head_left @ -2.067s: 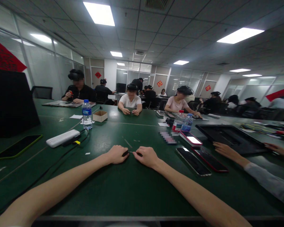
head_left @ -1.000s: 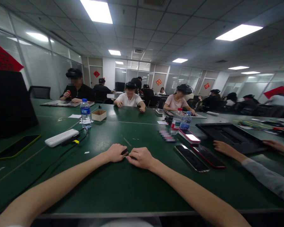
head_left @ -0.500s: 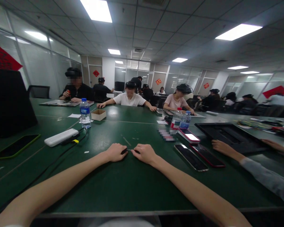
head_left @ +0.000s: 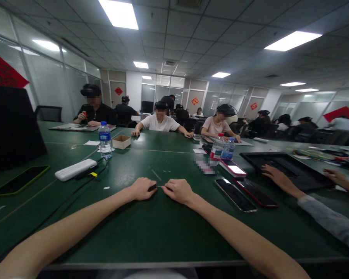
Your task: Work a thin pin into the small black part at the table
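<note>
Near the middle of the green table (head_left: pixel 174 236), my left hand (head_left: pixel 143 188) is closed around a small dark object (head_left: pixel 152 187), most of it hidden by the fingers. Just to its right, my right hand (head_left: pixel 178 190) is closed too, its fingers curled down at the tabletop. A thin pale tip shows in the narrow gap between the two hands. What my right hand grips, if anything, is hidden by its fingers. The hands are close together and do not touch.
At left lie a white power bank (head_left: pixel 75 169), a green-edged phone (head_left: pixel 19 180), a bottle (head_left: pixel 105 140) and an open box (head_left: pixel 121 142). Phones (head_left: pixel 235 195), bottles (head_left: pixel 217 147) and a black tray (head_left: pixel 284 168) with a neighbour's hands (head_left: pixel 281 180) are at right. People sit opposite.
My hands have hardly moved. The neighbour's hand at the black tray has spread and shifted slightly. The person opposite in white has drawn one hand inward from beside the box.
</note>
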Demonstrator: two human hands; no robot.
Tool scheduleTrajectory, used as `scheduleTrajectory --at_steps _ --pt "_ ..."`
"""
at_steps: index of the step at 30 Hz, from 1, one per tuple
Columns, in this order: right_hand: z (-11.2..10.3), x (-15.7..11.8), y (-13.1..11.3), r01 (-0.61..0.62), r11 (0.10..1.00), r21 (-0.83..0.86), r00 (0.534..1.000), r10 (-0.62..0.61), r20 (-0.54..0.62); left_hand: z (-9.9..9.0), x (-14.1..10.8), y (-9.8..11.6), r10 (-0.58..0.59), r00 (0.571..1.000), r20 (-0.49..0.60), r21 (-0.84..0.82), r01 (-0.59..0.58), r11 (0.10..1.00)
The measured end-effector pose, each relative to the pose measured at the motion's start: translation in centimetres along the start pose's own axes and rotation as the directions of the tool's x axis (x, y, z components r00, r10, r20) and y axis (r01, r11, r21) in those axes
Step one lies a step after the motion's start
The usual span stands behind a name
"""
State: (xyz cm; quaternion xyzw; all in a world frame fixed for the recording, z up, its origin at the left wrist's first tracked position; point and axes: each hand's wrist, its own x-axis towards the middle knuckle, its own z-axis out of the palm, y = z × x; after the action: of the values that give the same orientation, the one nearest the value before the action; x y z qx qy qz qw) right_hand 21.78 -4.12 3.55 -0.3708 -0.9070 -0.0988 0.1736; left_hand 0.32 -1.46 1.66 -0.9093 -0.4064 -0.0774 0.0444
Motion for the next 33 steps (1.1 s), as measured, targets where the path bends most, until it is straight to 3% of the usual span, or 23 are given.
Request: scheduleTrajectory --at_steps 6,9,15,23,33 --pt "0.1 0.0 -2.2 0.224 0.973 0.055 0.974 -0.222 -0.044 0.3 0.4 -0.1 -0.058 0.998 0.015 0.018 0.058 0.998" --pt "0.5 0.2 -1.9 0.180 0.983 0.042 0.981 -0.176 -0.083 0.4 0.4 -0.1 -0.052 0.998 0.029 0.004 0.052 0.999" --pt "1.0 0.3 1.1 -0.017 0.999 -0.027 0.992 0.014 -0.124 0.1 0.3 0.1 -0.068 0.998 0.020 -0.001 0.068 0.998" --pt "1.0 0.4 0.6 -0.041 0.998 -0.040 0.999 0.040 -0.030 -0.3 0.1 0.2 -0.053 0.998 0.015 0.005 0.053 0.999" --pt "1.0 0.4 0.5 -0.052 0.998 -0.045 0.999 0.051 -0.012 0.2 0.3 0.0 -0.040 0.999 -0.003 0.013 0.040 0.999"
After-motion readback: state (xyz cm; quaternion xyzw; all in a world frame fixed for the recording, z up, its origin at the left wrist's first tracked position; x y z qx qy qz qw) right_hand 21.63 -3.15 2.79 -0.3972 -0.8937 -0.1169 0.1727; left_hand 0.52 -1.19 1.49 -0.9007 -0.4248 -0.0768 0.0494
